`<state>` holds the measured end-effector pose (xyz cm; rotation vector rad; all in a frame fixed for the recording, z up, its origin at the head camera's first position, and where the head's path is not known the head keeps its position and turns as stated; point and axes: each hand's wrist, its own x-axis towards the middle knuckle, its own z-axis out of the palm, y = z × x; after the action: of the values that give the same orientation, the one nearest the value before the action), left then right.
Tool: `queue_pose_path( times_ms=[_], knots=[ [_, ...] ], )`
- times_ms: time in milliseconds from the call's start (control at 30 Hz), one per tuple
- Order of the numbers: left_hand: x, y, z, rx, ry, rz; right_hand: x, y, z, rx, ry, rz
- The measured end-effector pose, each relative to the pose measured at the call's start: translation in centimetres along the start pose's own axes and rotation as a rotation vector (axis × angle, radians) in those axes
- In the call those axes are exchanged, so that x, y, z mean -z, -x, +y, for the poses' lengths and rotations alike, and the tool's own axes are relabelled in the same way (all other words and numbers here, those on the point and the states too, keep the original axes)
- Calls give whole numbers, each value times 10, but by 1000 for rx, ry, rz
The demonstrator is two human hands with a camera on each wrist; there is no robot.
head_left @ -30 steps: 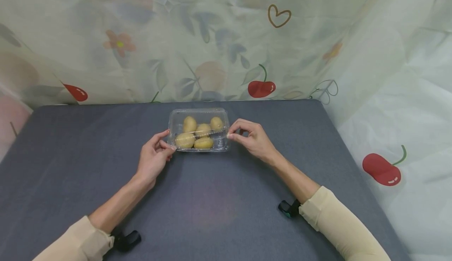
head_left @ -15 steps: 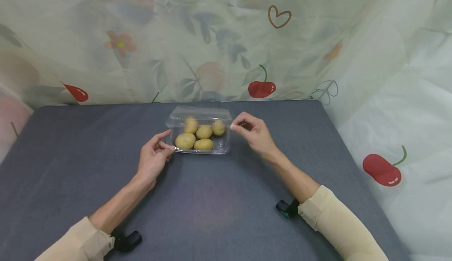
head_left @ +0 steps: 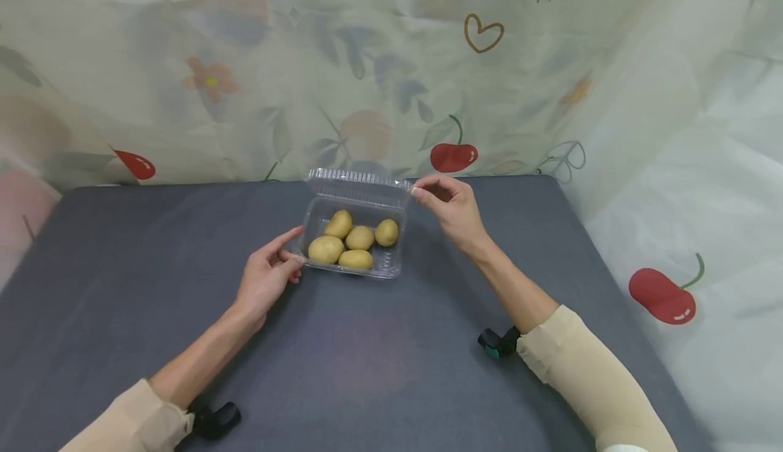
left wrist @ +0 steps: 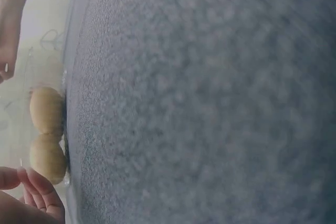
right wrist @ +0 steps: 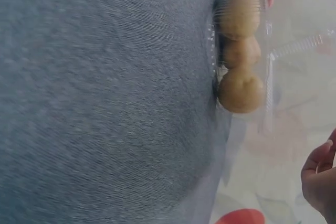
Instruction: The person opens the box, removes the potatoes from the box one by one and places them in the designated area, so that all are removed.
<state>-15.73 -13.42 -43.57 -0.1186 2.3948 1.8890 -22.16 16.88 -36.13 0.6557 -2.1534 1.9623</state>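
A clear plastic clamshell container (head_left: 387,266) with several yellow potatoes (head_left: 325,250) in it stands near the table's far edge, in the middle of the head view. Its hinged lid (head_left: 361,188) is raised at the back. My left hand (head_left: 264,279) pinches the container's rim at the front left corner. With thumb and fingertips, my right hand (head_left: 454,215) holds the lid's right corner. In the left wrist view two potatoes (left wrist: 47,111) show through the wall beside the left hand (left wrist: 37,198). The right wrist view has the right hand (right wrist: 320,184) at its edge.
Dark grey cloth covers the table (head_left: 367,370). A printed curtain (head_left: 367,64) hangs behind it, and a pale sheet (head_left: 691,200) hangs on the right. Black wrist devices (head_left: 217,419) sit below both cream sleeves (head_left: 587,377).
The lid has swung up and back, pulled by my right hand, which has risen away from me. The container has turned slightly and shifted right. My left hand stays at its corner.
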Motion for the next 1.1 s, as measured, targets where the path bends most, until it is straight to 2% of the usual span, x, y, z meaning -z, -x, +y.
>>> queue_pose_path(
  times_ms=[467, 733, 1100],
  knots=[
    [-2, 2, -1, -10, -20, -41, -2, -34, 0, -41, -16, 59],
    [-3, 2, 0, 10, -5, -81, 10, -61, 28, -71, 29, 38],
    [6, -6, -4, -52, -57, -118, 10, -77, 28, -86, 86, 8]
  ],
)
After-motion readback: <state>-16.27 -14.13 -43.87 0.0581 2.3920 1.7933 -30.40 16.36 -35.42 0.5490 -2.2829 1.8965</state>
